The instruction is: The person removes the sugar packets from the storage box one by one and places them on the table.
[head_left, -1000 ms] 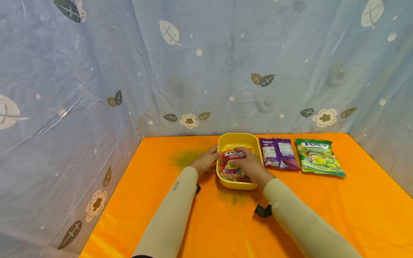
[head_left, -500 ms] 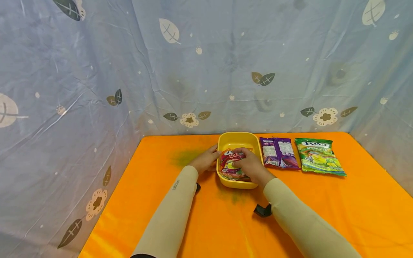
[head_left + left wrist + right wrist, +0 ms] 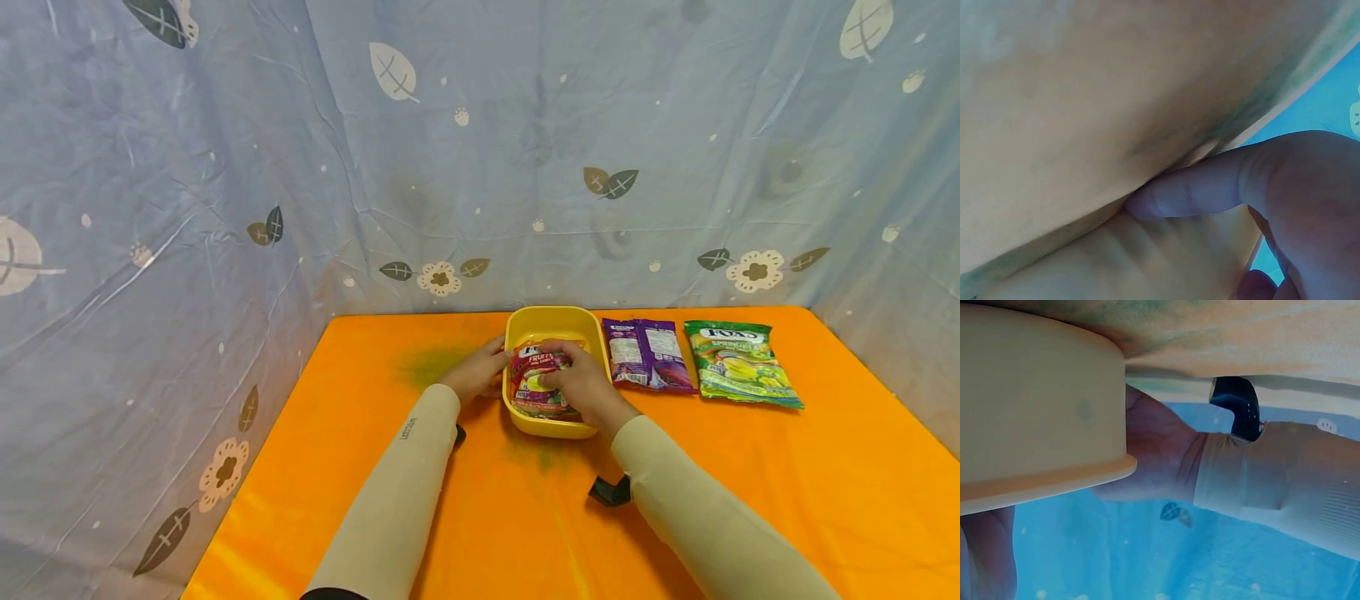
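Observation:
A yellow plastic tub [image 3: 551, 429] stands on the orange cloth near its back edge. My left hand [image 3: 477, 373] holds the tub's left side from outside, a fingertip at the rim. In the left wrist view, a finger of this hand [image 3: 1191, 190] reaches along the seam between tub wall and cloth. Inside the tub lies a red bag of Fox's fruit candy [image 3: 534, 392]. My right hand [image 3: 588, 387] reaches over the right rim and grips this bag, thumb and forefinger spread across its front. The bag's right part is hidden under the hand.
Right of the tub lies a purple candy packet [image 3: 660, 358], close beside its wall. Farther right is a green Fox's candy bag [image 3: 742, 367]. A patterned blue-grey curtain [image 3: 510, 142] hangs behind the orange-covered table [image 3: 510, 517].
The red candy bag has shifted slightly toward the back of the tub and lies flatter, with the right hand still on it. The left hand and tub hold nearly the same place.

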Available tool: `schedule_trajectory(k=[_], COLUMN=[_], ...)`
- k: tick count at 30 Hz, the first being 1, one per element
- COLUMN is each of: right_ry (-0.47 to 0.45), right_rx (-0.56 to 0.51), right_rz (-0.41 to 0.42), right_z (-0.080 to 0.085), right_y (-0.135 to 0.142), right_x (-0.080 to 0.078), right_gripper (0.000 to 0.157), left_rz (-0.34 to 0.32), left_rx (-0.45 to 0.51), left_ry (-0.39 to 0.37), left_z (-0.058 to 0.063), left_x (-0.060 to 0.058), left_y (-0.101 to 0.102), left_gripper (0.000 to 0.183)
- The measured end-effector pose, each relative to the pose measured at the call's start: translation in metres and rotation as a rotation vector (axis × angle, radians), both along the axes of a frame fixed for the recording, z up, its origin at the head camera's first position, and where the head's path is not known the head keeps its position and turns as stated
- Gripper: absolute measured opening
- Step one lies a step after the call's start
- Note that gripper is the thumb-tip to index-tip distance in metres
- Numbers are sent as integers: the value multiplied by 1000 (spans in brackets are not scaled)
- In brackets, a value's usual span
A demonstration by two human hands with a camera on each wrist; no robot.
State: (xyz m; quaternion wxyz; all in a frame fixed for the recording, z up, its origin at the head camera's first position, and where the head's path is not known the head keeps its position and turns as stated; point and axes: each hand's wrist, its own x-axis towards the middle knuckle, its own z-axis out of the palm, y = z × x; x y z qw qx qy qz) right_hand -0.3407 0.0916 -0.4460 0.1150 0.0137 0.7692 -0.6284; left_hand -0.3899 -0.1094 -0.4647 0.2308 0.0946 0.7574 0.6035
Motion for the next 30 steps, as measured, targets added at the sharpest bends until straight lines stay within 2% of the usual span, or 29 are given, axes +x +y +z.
schedule_trajectory(k=[15, 20, 30], right_ry=[20, 23, 16], right_rx=[-82, -117, -149], right_rz=[-24, -15, -24], right_z=[1, 4, 4], right_y=[1, 1, 3], right_x=[0, 1, 2], right_gripper=[49, 49, 48], left_rz=[40, 52, 32], left_rx=[-20, -30, -7], left_ry=[-37, -39, -46], left_z=[-4, -1, 2], left_x=[-4, -3, 0], left_y=[-1, 0, -1], left_gripper=[55, 56, 57])
